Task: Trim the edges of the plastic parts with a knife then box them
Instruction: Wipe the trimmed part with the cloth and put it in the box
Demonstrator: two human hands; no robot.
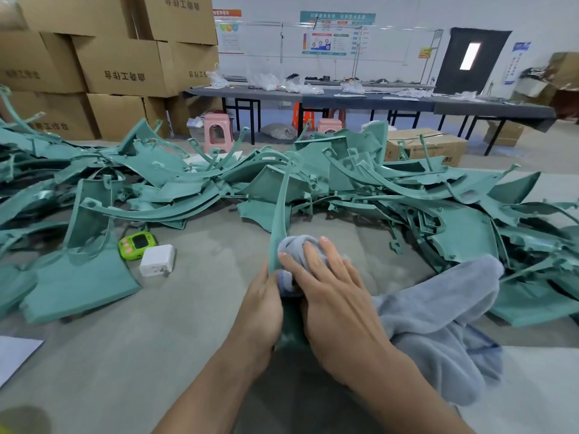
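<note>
A long curved teal plastic part (281, 211) stands on edge in front of me, reaching away toward the pile. My left hand (263, 302) grips its near end from the left side. My right hand (326, 286) presses a bunched grey cloth (296, 244) against the part, fingers curled over the cloth. The rest of the grey cloth (438, 321) trails off to the right on the table. Many more teal plastic parts (407, 195) lie heaped across the table behind. No knife is visible.
A green gadget (137, 244) and a white charger block (157, 260) lie left of my hands on the grey table (194, 308). A white sheet (15, 352) sits at the left edge. Cardboard boxes (125, 67) are stacked at the back left, another box (429, 145) behind the pile.
</note>
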